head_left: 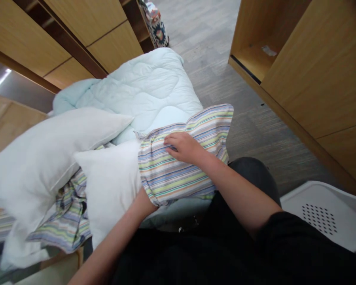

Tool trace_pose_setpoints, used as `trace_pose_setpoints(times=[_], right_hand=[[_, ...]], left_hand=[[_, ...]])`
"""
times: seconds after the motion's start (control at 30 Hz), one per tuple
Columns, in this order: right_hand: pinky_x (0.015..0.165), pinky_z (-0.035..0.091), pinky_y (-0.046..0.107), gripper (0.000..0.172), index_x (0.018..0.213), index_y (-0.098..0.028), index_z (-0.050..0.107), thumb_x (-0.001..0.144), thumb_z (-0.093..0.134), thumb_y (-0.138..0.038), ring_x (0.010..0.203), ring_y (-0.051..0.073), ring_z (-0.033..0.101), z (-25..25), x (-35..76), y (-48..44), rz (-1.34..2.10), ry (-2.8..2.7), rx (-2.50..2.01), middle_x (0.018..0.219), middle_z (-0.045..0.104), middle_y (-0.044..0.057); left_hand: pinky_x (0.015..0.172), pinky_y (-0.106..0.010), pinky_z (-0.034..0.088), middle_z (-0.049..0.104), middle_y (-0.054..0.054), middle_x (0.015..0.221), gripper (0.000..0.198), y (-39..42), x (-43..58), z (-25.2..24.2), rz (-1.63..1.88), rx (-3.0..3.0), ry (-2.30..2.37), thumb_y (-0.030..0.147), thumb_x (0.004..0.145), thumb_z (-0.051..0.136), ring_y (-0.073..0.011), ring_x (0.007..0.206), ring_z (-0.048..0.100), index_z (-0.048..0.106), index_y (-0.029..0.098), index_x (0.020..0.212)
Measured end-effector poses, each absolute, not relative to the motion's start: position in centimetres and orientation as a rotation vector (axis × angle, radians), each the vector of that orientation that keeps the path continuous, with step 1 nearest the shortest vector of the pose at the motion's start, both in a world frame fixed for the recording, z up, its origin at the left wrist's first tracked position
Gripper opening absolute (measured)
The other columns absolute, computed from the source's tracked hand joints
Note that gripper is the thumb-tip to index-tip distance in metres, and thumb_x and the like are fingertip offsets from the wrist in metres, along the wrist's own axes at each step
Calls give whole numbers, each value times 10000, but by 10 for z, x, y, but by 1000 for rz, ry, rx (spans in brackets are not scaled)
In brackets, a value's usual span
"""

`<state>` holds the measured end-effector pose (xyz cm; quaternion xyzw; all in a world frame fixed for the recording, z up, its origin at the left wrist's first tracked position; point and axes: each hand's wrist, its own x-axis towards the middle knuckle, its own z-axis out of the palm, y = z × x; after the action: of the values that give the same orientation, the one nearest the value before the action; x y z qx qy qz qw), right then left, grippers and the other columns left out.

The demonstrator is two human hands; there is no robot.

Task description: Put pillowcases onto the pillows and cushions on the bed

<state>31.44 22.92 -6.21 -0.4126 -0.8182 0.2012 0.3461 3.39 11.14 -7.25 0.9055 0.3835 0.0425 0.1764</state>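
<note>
A striped pillowcase (pixel 178 180) in purple, green, orange and white is drawn over one end of a white pillow (pixel 112 186). My left hand (pixel 146 202) reaches into its mouth beside the pillow; the fingers are hidden under the cloth. On top of the pillowcase lies my right hand (pixel 182 147), palm down, with thumb and fingers apart. Beneath both is a pale blue quilt (pixel 142 87). Another white pillow (pixel 53 146) leans at the left, on a crumpled striped cloth (pixel 68 213).
Wooden cabinets (pixel 112 43) stand behind the quilt at the upper left. Across the grey floor (pixel 204 51) at the right is another wooden cabinet (pixel 320 75) with an open compartment. Near my right elbow is a white perforated chair (pixel 344 209). A patterned item (pixel 158 29) stands at the top.
</note>
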Motion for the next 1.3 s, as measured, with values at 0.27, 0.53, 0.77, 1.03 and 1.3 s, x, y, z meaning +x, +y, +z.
trace_pose_setpoints(times=[0.27, 0.53, 0.77, 1.03, 1.3], right_hand=[[1222, 379, 466, 379, 1367, -146, 709, 1033, 618, -298, 1396, 286, 577, -68, 321, 226, 458, -2145, -1202, 1474, 675, 144], [1163, 439, 437, 281, 1224, -167, 719, 1023, 551, -269, 1328, 290, 600, -51, 325, 134, 213, -1951, -1387, 1396, 678, 155], [1039, 453, 414, 386, 1341, -162, 694, 992, 624, -313, 1203, 313, 594, -116, 284, -16, 400, -2349, -1733, 1307, 681, 163], [1012, 469, 430, 399, 1389, -155, 630, 1016, 624, -296, 1240, 332, 603, -135, 255, 10, 280, -2465, -2124, 1361, 647, 193], [851, 497, 321, 325, 1322, -190, 680, 1022, 556, -212, 1099, 259, 699, -127, 259, 19, 373, -2649, -2041, 1276, 706, 139]], left_hand=[[1167, -594, 528, 676, -188, 1456, 657, 13, 51, -129, 499, 1728, 1285, 509, 911, 771, -389, 1331, 654, 633, 206, 1478], [1315, -529, 371, 707, -122, 1459, 470, 89, 54, -117, 741, 1559, 1012, 561, 991, 664, -321, 1445, 593, 772, 201, 1272], [1230, -465, 471, 751, -125, 1367, 519, 106, 32, -108, 903, 1516, 895, 608, 1022, 605, -296, 1338, 662, 750, 159, 1239], [855, -365, 568, 763, -91, 952, 249, 63, 42, -112, 848, 1748, 1246, 418, 1007, 610, -235, 853, 706, 723, 196, 1013], [1063, -468, 529, 817, -174, 1039, 328, 47, 24, -143, 174, 1871, 1416, 436, 997, 582, -362, 1111, 750, 813, 204, 988]])
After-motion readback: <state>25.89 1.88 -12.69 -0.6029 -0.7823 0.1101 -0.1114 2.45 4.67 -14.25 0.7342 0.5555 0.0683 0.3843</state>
